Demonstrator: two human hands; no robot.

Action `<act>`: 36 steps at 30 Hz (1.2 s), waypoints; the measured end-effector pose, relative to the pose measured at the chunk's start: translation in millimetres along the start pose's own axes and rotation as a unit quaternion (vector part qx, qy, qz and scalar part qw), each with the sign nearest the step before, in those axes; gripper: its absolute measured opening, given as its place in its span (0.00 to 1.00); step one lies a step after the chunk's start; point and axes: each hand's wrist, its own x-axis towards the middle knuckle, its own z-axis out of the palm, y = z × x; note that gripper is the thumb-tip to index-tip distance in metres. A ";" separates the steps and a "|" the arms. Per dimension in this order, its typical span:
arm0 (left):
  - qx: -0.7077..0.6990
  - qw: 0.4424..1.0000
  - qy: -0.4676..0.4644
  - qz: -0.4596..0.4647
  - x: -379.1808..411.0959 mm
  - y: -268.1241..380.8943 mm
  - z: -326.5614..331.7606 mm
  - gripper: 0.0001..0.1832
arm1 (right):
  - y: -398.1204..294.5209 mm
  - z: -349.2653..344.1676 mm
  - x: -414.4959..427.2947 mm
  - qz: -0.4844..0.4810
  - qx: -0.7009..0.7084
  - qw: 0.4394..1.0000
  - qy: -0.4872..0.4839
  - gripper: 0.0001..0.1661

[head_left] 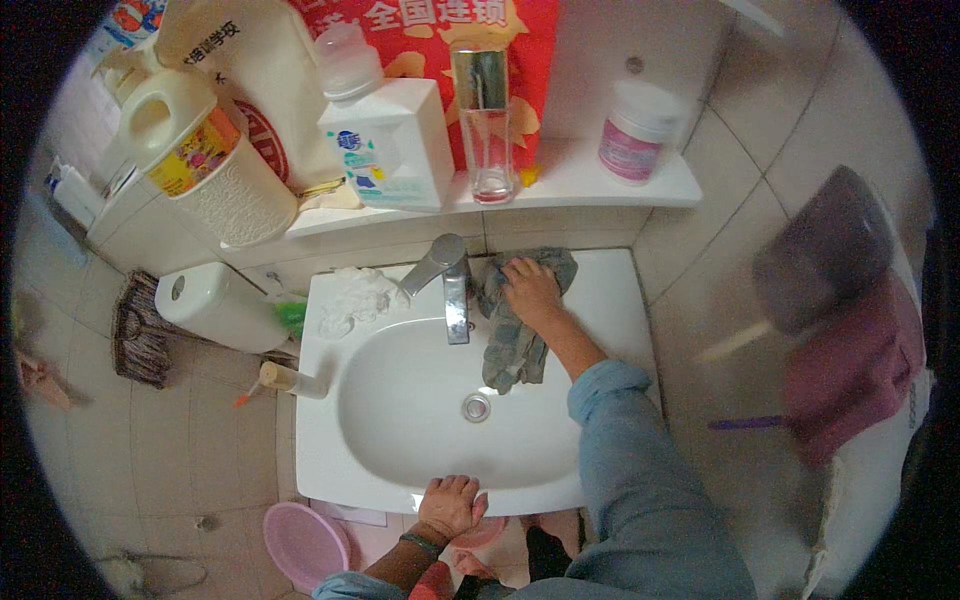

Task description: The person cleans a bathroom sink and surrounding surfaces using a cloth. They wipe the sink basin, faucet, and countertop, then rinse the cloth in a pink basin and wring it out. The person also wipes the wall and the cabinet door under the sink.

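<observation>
A grey checked cloth (517,360) lies over the back right corner of the white washbasin (405,442), its lower end hanging into the bowl. My right hand (531,289) presses on the cloth from above, fingers spread towards the wall. At the front rim rests my left hand (452,504), its fingers laid on the edge and holding nothing. Between the cloth and a crumpled white wad (364,300) stands the chrome faucet (455,289). The metal drain (476,407) shows in the bowl.
Above the basin, a white shelf (562,191) carries a white pump container (390,142), a glass bottle (489,135) and a pink-labelled jar (637,139). A small cream bottle (292,379) stands on the left rim. Left are a toilet tank (217,304), broom (141,330) and pink bucket (304,544).
</observation>
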 end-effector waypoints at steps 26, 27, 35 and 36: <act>-0.024 0.999 -0.033 -0.003 11.5 1.7 0.2 0.14 | 141.8 2.5 -9.7 0.330 -0.220 0.913 0.093 0.16; -0.013 1.000 -0.012 -0.010 11.3 -5.5 -2.1 0.14 | 122.6 -7.2 -2.3 0.362 -0.063 0.923 0.110 0.15; -0.010 1.000 0.010 0.006 9.6 -2.4 0.0 0.13 | 107.6 -114.1 43.9 0.207 0.263 0.827 0.452 0.23; -0.002 1.000 0.005 0.002 9.1 -3.5 -1.4 0.13 | 95.6 -121.1 54.3 0.184 0.262 0.839 0.441 0.23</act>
